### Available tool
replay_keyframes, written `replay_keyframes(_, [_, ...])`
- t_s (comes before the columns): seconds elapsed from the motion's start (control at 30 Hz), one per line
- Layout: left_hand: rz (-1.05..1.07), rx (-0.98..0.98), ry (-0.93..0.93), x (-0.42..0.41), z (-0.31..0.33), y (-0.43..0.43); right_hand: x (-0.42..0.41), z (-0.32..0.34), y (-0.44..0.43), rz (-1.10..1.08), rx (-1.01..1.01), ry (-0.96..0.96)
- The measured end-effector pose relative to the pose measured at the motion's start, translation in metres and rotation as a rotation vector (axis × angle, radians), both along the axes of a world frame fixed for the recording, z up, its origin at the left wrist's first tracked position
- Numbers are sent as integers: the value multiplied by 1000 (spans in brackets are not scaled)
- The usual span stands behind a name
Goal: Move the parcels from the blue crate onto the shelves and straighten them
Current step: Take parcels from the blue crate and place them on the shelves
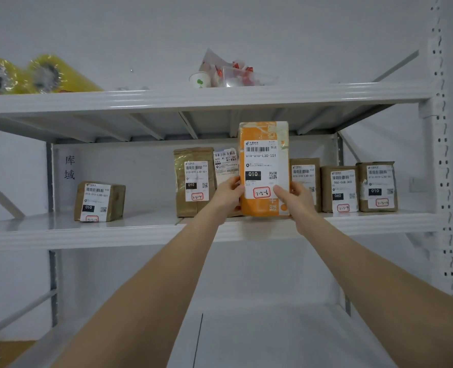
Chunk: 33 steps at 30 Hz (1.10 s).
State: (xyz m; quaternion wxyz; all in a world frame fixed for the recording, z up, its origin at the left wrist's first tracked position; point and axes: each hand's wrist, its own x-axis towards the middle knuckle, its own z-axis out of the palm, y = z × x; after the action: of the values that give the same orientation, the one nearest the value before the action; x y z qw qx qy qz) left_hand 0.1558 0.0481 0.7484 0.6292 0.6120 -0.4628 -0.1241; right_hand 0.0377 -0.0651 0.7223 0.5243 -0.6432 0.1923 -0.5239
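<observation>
I find a parcel storeroom or courier pick-up point. White steel racking point(167, 229) with a perforated upright point(441, 155) stands against a plain wall point(273, 27). The parcels point(193, 181) on it carry barcoded shipping labels point(257, 166) with handwritten codes. Rolls of yellow tape point(47, 75) lie on the upper shelf point(220, 99); a sign point(69, 167) in large characters hangs behind.

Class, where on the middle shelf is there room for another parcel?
The middle shelf is bare between the small brown parcel and the tall brown parcel, and left of the small one. Rightwards from the tall one it is crowded: the orange parcel in the left hand and right hand, then three brown parcels.
</observation>
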Motion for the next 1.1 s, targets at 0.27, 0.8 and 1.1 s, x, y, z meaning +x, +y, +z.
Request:
replay_keyframes(0.27, [-7,51,24,13,-15,-27,14,-13,-27,-39,-7,51])
replay_keyframes(0.8, [80,93,-32,46,-16,-47,48,-12,-40,-157,-87,227])
replay_keyframes(1.1, [151,124,-103,55,-18,-63,59,-11,-48,-216,-125,303])
